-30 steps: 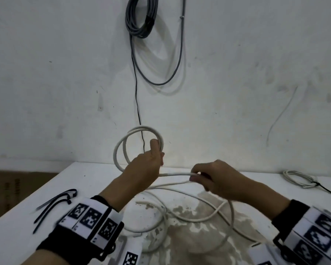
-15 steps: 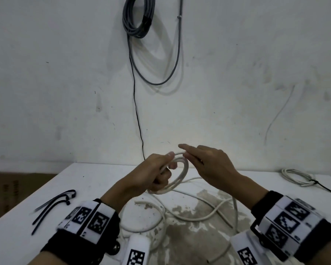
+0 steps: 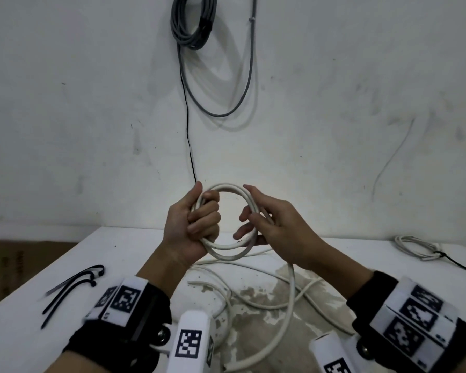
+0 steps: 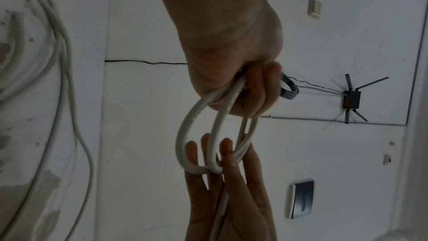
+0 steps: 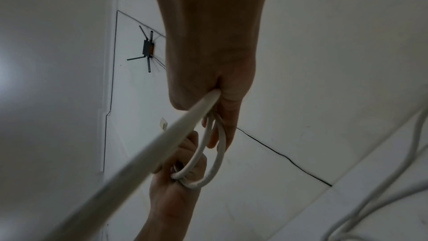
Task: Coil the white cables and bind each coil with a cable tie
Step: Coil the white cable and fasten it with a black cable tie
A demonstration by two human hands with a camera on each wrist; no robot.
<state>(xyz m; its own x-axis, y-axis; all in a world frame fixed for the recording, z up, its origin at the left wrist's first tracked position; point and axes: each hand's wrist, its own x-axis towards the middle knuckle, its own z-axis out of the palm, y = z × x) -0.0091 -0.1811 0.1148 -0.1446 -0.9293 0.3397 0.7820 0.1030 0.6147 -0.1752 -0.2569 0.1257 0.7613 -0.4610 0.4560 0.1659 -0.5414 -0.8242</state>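
The left hand (image 4: 234,72) enters from the top edge, fingers curled around the upper part of the white cable coil (image 4: 197,135). Two loops hang below the curled fingers. The right hand (image 4: 229,199) rises from the bottom edge, its straight fingers (image 4: 192,150) passing through the loops and bearing the lowest bend. Beyond the left fingers, a black router (image 4: 352,99) is mounted on the wall.
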